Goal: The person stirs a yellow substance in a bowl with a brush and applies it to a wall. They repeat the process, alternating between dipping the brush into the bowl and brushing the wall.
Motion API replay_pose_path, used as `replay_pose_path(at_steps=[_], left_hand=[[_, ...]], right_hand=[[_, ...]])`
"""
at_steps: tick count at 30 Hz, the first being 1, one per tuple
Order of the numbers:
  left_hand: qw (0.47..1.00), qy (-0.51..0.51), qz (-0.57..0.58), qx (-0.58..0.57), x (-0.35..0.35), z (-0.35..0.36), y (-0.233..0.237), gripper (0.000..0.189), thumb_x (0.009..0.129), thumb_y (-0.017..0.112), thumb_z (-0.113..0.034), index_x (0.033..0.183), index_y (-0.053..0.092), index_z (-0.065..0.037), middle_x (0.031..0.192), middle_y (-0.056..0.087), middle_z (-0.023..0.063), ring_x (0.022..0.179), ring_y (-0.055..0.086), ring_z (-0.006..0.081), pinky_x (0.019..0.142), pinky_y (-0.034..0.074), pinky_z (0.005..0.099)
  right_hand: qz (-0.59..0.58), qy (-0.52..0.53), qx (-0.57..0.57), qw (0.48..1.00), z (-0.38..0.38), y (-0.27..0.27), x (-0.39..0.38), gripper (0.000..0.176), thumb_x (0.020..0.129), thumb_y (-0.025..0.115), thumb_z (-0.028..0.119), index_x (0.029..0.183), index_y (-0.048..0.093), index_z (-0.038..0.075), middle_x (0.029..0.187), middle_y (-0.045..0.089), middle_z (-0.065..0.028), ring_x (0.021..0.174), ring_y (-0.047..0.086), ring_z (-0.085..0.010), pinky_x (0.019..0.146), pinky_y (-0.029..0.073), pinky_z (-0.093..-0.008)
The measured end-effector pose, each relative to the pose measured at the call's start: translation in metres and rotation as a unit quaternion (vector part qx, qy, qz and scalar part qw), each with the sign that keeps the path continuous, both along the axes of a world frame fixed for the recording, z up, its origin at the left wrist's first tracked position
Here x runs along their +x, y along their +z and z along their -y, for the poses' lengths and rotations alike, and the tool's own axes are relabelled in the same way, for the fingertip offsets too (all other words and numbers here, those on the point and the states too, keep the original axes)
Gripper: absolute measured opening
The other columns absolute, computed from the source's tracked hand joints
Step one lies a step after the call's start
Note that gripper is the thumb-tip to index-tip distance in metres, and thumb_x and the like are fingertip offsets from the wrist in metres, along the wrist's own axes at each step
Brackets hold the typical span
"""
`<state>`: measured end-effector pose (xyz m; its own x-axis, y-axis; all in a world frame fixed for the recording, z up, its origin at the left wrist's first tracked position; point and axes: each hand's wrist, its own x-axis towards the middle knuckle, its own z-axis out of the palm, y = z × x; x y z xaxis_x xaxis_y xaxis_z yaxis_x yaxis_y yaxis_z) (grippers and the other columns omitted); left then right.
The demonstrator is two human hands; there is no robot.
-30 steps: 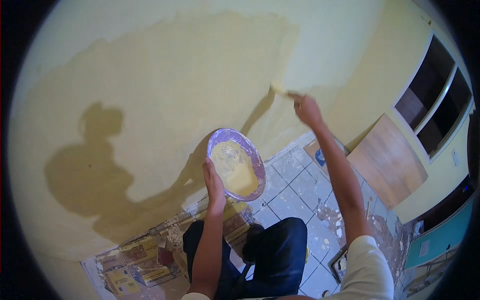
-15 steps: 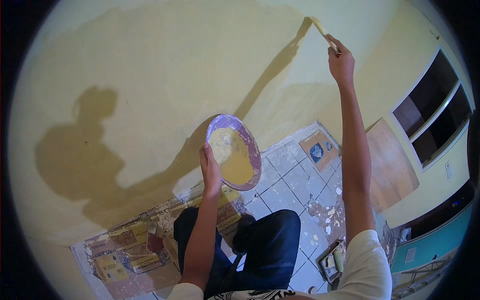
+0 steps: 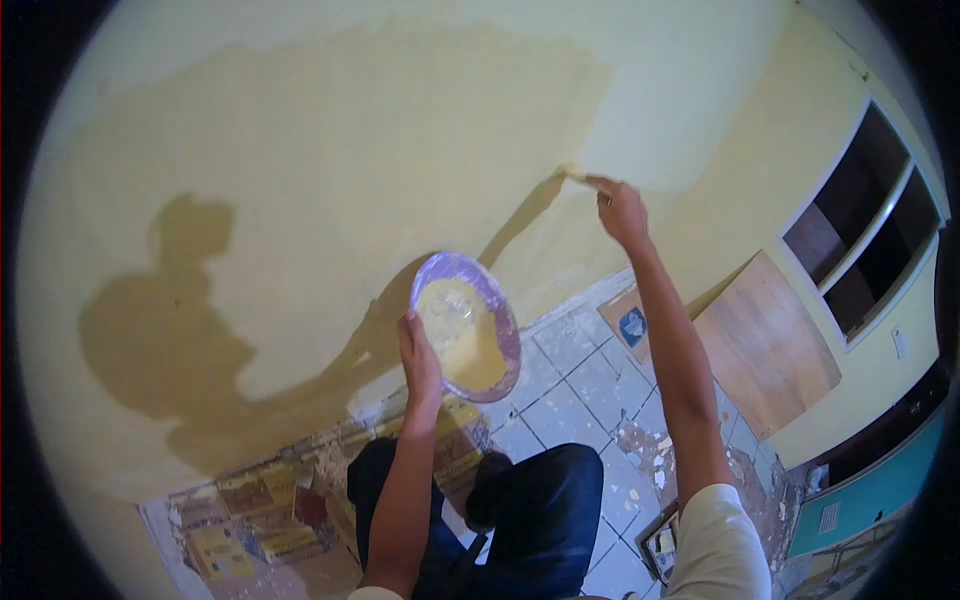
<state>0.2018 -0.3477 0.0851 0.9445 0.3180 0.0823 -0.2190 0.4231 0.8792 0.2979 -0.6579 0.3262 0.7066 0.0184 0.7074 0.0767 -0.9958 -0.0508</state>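
My left hand (image 3: 421,357) grips the left rim of a purple bowl (image 3: 508,350), tilted so that the yellow paint (image 3: 470,355) inside shows. Up and to the right, my right hand (image 3: 624,213) is closed around the handle of a paintbrush (image 3: 574,173). The brush's tip meets the wall (image 3: 400,150), at the border between darker yellow and a paler patch (image 3: 650,120). Most of the handle is hidden by my fingers.
Flattened cardboard (image 3: 225,550) covers the floor along the wall's foot. Grey tiles (image 3: 570,400) are spattered with paint. A wooden board (image 3: 770,345) leans under a window (image 3: 860,220) at right. A paint tray (image 3: 662,545) lies by my right side.
My right hand has brought the brush down and to the left along the wall, from high up to mid-height. The bowl stays in my left hand, slightly lower in view.
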Motion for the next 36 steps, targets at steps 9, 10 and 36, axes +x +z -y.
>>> replay_pose_path(at_steps=[9, 10, 36], left_hand=[[0.998, -0.054, -0.022, -0.011, 0.001, -0.003, 0.0, 0.058, 0.111, 0.035, -0.048, 0.134, 0.05, 0.004, 0.128, 0.058, 0.0159, 0.121, 0.053, 0.0232, 0.108, 0.039, 0.0357], [0.999, -0.044, -0.013, -0.007, 0.003, -0.004, -0.002, 0.058, 0.111, 0.035, -0.048, 0.134, 0.05, 0.004, 0.128, 0.058, 0.0158, 0.121, 0.054, 0.0234, 0.108, 0.038, 0.0357], [0.998, -0.054, -0.015, 0.011, -0.006, 0.012, -0.008, 0.062, 0.109, 0.039, -0.051, 0.134, 0.052, 0.004, 0.127, 0.059, 0.0187, 0.12, 0.055, 0.0268, 0.107, 0.039, 0.0366]], right_hand=[[0.171, 0.072, 0.084, 0.979, -0.039, 0.186, -0.045, 0.039, 0.092, 0.058, 0.011, 0.126, 0.071, 0.025, 0.09, 0.07, -0.0219, 0.078, 0.068, -0.0385, 0.069, 0.054, -0.0447], [0.148, 0.044, 0.055, 0.987, -0.038, 0.172, -0.037, 0.04, 0.091, 0.057, 0.01, 0.125, 0.072, 0.025, 0.095, 0.071, -0.0218, 0.082, 0.069, -0.0385, 0.073, 0.056, -0.0451], [-0.139, 0.002, -0.004, 0.99, -0.033, -0.01, 0.013, 0.041, 0.084, 0.06, 0.005, 0.117, 0.074, 0.026, 0.105, 0.073, -0.0165, 0.102, 0.07, -0.0363, 0.086, 0.056, -0.0477]])
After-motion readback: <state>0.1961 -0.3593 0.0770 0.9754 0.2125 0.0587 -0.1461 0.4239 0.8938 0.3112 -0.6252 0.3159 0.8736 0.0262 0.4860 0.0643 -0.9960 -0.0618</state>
